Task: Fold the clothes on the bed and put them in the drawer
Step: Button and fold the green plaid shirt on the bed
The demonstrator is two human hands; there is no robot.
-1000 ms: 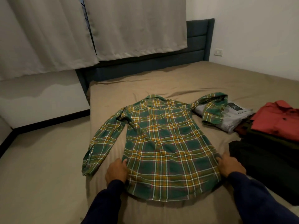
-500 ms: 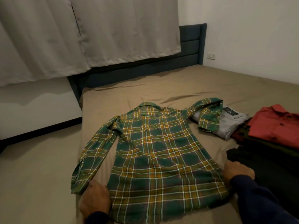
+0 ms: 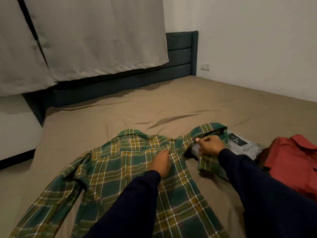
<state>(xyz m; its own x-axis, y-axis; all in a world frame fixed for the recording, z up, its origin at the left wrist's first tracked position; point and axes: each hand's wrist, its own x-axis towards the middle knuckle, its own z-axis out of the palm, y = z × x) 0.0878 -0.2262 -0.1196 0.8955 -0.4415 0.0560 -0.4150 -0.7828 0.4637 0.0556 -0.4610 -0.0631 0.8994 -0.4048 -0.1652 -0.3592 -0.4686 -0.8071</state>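
**Plaid shirt spread flat, right sleeve taken up for the fold**

Far left, grey curtains (image 3: 96, 40) hung down over the dark headboard (image 3: 181, 54); below them, the brown bed sheet (image 3: 154, 103), rumpled in a few long creases but broad enough to serve as a folding surface.

On it lay the green plaid shirt (image 3: 120, 169), spread back-up with collar away from the camera, plainly so that both sleeves could be turned in; its left sleeve (image 3: 51, 200) stretched out loose toward the near left edge of the bed, untouched and not yet folded.

Then the left hand (image 3: 160, 163), laid on the cloth near the right shoulder, fingers fairly straight and pressing down rather than gripping; judged to be pinning the body of the shirt so nothing slid while the sleeve moved.

Further right, the right hand (image 3: 210, 146), fingers curled and pinching the right sleeve (image 3: 208, 163) near its bend, cuff end drooping beneath the hand; likely the start of drawing that sleeve across the back.

Just beyond, partly under that sleeve, a folded grey garment (image 3: 247, 146) with a dark label; at the far right, a red shirt (image 3: 295, 162) on top of darker clothes, heaped close together and apparently awaiting their turn.

No drawer in sight, no container of any kind; everything lay on the bed.
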